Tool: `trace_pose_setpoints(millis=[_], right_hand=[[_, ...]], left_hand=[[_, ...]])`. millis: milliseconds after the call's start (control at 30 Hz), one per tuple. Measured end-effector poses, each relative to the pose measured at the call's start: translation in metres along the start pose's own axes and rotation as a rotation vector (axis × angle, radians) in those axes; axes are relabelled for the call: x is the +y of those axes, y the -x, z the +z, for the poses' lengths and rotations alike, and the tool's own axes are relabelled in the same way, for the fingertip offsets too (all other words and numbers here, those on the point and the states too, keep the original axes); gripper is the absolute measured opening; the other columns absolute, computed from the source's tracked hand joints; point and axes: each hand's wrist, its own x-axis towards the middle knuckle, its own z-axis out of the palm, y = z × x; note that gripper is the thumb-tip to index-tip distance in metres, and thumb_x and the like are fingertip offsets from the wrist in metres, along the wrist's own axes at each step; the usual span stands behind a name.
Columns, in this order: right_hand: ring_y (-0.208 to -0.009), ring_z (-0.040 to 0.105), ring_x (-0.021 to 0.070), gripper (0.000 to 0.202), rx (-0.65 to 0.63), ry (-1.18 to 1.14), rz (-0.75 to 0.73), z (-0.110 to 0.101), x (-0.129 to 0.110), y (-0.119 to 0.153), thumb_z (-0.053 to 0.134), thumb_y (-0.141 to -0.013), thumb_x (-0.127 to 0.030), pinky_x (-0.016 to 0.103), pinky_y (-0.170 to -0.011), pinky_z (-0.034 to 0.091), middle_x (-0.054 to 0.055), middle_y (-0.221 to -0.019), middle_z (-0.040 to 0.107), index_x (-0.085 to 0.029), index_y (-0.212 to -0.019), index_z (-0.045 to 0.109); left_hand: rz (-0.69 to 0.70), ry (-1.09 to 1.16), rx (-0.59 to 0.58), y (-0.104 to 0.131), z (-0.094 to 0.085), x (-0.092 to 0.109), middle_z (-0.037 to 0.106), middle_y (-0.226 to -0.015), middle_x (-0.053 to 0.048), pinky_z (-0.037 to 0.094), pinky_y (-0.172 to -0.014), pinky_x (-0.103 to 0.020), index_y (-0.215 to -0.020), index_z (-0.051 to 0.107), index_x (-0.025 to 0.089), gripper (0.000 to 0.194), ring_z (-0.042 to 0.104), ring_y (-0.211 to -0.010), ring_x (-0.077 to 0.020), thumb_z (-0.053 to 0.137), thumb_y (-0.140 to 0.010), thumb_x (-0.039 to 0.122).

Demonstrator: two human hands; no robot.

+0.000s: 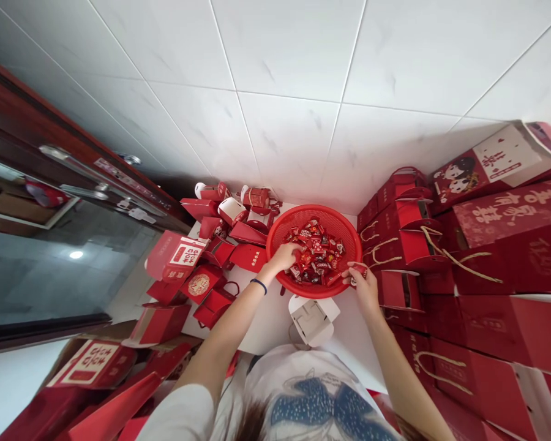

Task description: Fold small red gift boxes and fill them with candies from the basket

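A round red plastic basket holds many small wrapped candies. My left hand reaches over its left side, fingers curled in at the candies; whether something is between the fingertips is hidden. At the basket's right rim, my right hand is closed on red-wrapped candies. Just below the basket, near my body, an open white-lined box stands with its flaps spread on the white table.
Small red gift boxes crowd the table's left side. Large red bags with rope handles are stacked on the right. A white tiled wall rises behind, and a dark red door frame stands at the left.
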Motion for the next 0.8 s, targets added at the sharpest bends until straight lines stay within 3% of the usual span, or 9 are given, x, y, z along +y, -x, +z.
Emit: trace_pose_setpoints(millis=[167, 233, 300, 367, 467, 600, 700, 800], right_hand=[[-0.077, 0.067, 0.0230, 0.015, -0.238, 0.745, -0.064, 0.000, -0.001, 0.008, 0.052, -0.083, -0.031, 0.028, -0.065, 0.044, 0.008, -0.082, 0.071, -0.020, -0.088, 0.061], [-0.083, 0.068, 0.0262, 0.014, -0.330, 1.040, -0.037, 0.007, -0.003, 0.006, 0.049, -0.086, -0.025, 0.030, -0.069, 0.042, 0.012, -0.087, 0.071, -0.019, -0.090, 0.062], [-0.085, 0.069, 0.0272, 0.016, -0.398, 1.155, -0.028, 0.016, -0.005, 0.003, 0.047, -0.087, -0.021, 0.030, -0.071, 0.041, 0.014, -0.088, 0.071, -0.019, -0.093, 0.062], [-0.086, 0.069, 0.0254, 0.017, -0.433, 1.077, -0.095, 0.025, -0.004, -0.001, 0.046, -0.088, -0.020, 0.029, -0.073, 0.042, 0.011, -0.090, 0.072, -0.019, -0.095, 0.061], [-0.077, 0.068, 0.0209, 0.012, -0.426, 0.757, -0.174, 0.030, 0.000, -0.005, 0.049, -0.087, -0.027, 0.027, -0.069, 0.044, 0.004, -0.084, 0.071, -0.022, -0.091, 0.059], [-0.048, 0.059, 0.0158, 0.025, -0.372, 0.268, 0.091, 0.027, 0.005, -0.002, 0.059, -0.082, -0.045, 0.024, -0.048, 0.041, 0.000, -0.065, 0.066, -0.021, -0.085, 0.058], [-0.045, 0.058, 0.0139, 0.034, -0.318, -0.014, 0.291, 0.020, 0.006, 0.005, 0.061, -0.082, -0.051, 0.024, -0.042, 0.041, 0.006, -0.075, 0.071, -0.018, -0.084, 0.061], [-0.046, 0.060, 0.0138, 0.035, -0.291, -0.147, 0.390, 0.013, 0.006, 0.011, 0.060, -0.085, -0.050, 0.023, -0.042, 0.044, 0.010, -0.075, 0.073, -0.015, -0.082, 0.063]], left_hand=[[-0.074, -0.289, -0.086, -0.004, -0.036, 0.000, 0.068, -0.129, -0.009, 0.048, -0.099, -0.023, -0.128, 0.065, 0.017, 0.053, 0.065, -0.117, -0.0189, 0.044, -0.083, -0.002], [-0.076, -0.433, -0.161, -0.006, -0.039, 0.004, 0.070, -0.127, -0.010, 0.049, -0.097, -0.025, -0.125, 0.067, 0.019, 0.049, 0.066, -0.116, -0.0207, 0.047, -0.084, 0.002], [-0.082, -0.503, -0.222, -0.006, -0.034, 0.009, 0.072, -0.120, -0.012, 0.050, -0.095, -0.029, -0.116, 0.071, 0.020, 0.040, 0.067, -0.112, -0.0244, 0.053, -0.082, 0.007], [-0.090, -0.548, -0.257, -0.005, -0.026, 0.013, 0.073, -0.117, -0.015, 0.050, -0.095, -0.034, -0.108, 0.073, 0.019, 0.032, 0.067, -0.112, -0.0286, 0.059, -0.080, 0.011], [-0.108, -0.623, -0.284, -0.003, -0.015, 0.016, 0.071, -0.119, -0.019, 0.046, -0.102, -0.042, -0.108, 0.072, 0.016, 0.033, 0.063, -0.118, -0.0334, 0.067, -0.075, 0.015], [-0.121, -0.669, -0.295, -0.002, -0.006, 0.014, 0.069, -0.123, -0.019, 0.040, -0.107, -0.046, -0.112, 0.070, 0.016, 0.034, 0.060, -0.121, -0.0331, 0.067, -0.078, 0.021], [-0.128, -0.673, -0.296, -0.003, -0.001, 0.012, 0.068, -0.122, -0.019, 0.041, -0.106, -0.046, -0.108, 0.071, 0.016, 0.029, 0.059, -0.121, -0.0336, 0.063, -0.083, 0.027], [-0.131, -0.656, -0.284, -0.004, 0.003, 0.012, 0.068, -0.122, -0.018, 0.042, -0.104, -0.047, -0.105, 0.073, 0.017, 0.028, 0.057, -0.122, -0.0345, 0.059, -0.087, 0.033]])
